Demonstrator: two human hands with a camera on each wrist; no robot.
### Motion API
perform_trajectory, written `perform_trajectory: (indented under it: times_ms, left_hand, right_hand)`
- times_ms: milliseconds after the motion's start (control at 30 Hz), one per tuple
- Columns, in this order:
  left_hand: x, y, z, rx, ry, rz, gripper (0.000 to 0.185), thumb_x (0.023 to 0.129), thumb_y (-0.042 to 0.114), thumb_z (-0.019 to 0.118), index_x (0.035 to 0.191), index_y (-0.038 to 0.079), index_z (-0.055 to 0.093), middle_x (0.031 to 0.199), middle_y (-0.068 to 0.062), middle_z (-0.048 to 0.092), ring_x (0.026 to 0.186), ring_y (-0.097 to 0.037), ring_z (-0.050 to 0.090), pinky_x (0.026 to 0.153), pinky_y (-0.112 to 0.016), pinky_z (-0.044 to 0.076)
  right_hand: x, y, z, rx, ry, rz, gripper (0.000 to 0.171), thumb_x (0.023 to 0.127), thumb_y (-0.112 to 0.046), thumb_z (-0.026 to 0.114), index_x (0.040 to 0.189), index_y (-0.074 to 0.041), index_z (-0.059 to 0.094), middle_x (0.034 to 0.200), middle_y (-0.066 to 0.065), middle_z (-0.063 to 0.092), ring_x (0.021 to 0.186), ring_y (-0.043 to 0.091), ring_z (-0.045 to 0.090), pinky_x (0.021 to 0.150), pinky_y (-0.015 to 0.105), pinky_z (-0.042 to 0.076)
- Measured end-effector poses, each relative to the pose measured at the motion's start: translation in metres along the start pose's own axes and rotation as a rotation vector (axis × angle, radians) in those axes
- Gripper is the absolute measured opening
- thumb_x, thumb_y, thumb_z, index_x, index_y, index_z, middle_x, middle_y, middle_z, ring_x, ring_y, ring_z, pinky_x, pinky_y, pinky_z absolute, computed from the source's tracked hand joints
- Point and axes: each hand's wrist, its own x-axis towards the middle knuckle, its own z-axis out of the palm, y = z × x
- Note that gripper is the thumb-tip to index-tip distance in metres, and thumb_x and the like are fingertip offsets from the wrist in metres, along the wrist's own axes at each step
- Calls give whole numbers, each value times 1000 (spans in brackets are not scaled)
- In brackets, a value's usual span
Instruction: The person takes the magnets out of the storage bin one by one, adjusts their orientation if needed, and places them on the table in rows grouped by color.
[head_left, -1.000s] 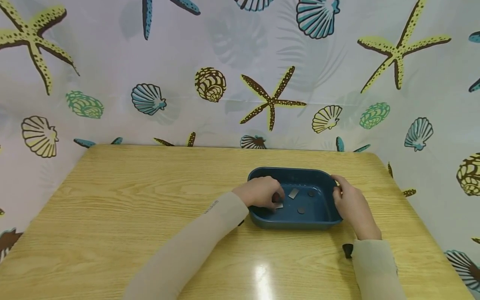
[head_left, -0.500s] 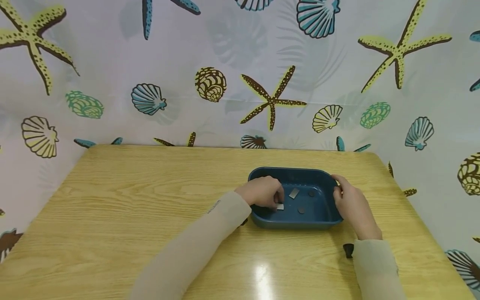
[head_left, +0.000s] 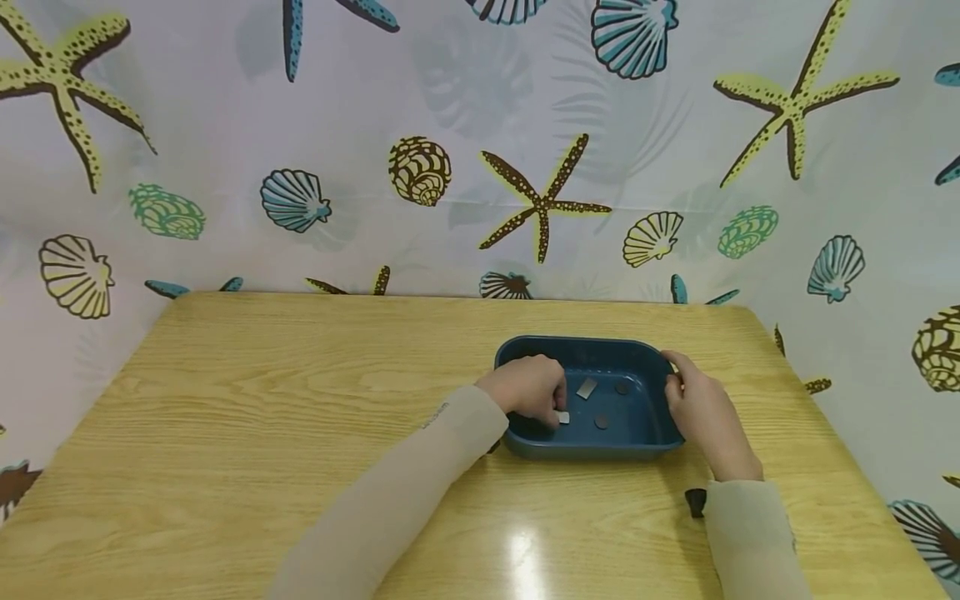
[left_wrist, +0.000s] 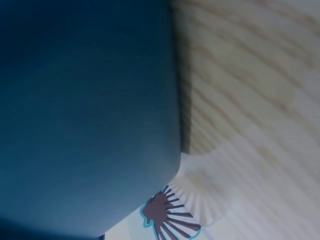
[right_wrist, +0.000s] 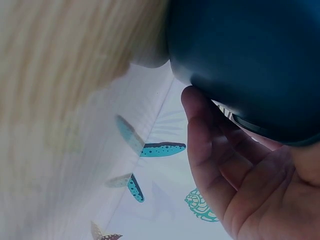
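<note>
Your hands work at the dark blue plastic tray (head_left: 592,448) on the wooden desk (head_left: 300,417).
Head view: your left hand (head_left: 528,390) pinches a small silver rectangular piece (head_left: 563,417) inside; your right hand (head_left: 701,412) grips its right rim. Left wrist: only tray wall (left_wrist: 85,115). Right wrist: fingers (right_wrist: 210,150) curl against the tray (right_wrist: 250,60).

The desk (head_left: 300,433) lies bare left of the tray (head_left: 585,450), whose walls hem in the left hand (head_left: 528,390), while the right hand (head_left: 701,412) blocks its right rim and the curtain (head_left: 450,167) closes the back.
</note>
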Motion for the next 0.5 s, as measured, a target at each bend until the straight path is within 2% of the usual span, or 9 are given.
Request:
perform_trajectory:
  times_ms: [267, 500]
  left_hand:
    - [3, 0, 2, 17, 4, 5, 9, 87, 24, 83, 93, 18, 79, 93, 8, 73, 74, -6, 61, 67, -21, 51]
    - [4, -2, 1, -32, 16, 66, 6, 89, 14, 79, 86, 19, 77, 87, 6, 72, 75, -7, 61, 68, -20, 49]
  right_hand:
    - [-1, -1, -1, -9, -7, -1, 46, 110, -13, 38, 155, -4, 39, 80, 12, 58, 58, 19, 47, 55, 32, 39]
    - [-1, -1, 0, -5, -20, 14, 47, 110, -13, 37, 156, -5, 38, 81, 12, 58, 58, 19, 47, 55, 32, 40]
